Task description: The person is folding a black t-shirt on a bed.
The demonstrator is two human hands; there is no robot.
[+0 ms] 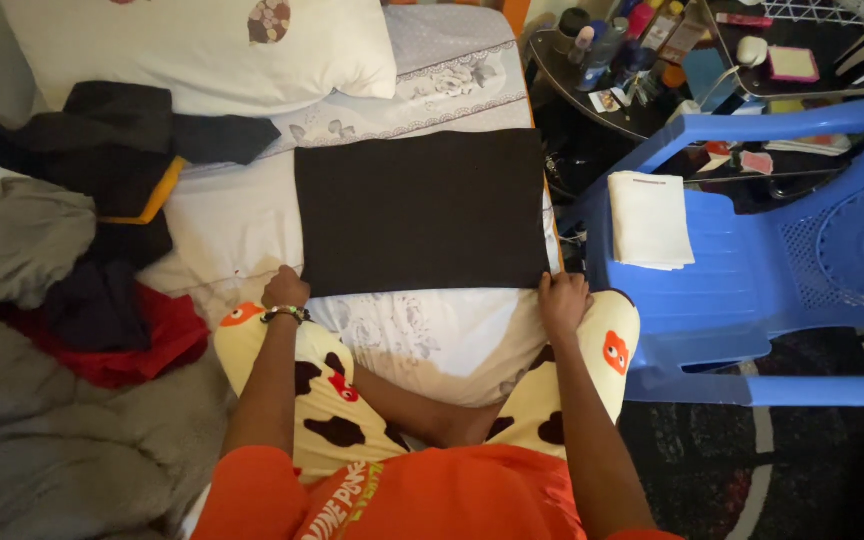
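While we kneel at bed (232,225), left grip (285,290) and right grip (563,300) both clamp near corners of folded black cloth (420,208); clothes pile (72,250) beyond left grip.

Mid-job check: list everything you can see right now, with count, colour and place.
Flat folded dark cloth: one, black-brown, centre of bed, both hands at its near corners.
Pillow: one, white, head of bed.
Heap of loose clothes: several, black, grey, red, left of bed.
Patterned bedsheet: one, white-grey, under the cloth.
Plastic chair: one, blue, right of bed.
Folded white cloth: one, on chair seat.
Dark side table: one, crowded with bottles, top right.
Left hand: beaded bracelet on wrist, at cloth's near left corner.
Right hand: at cloth's near right corner.
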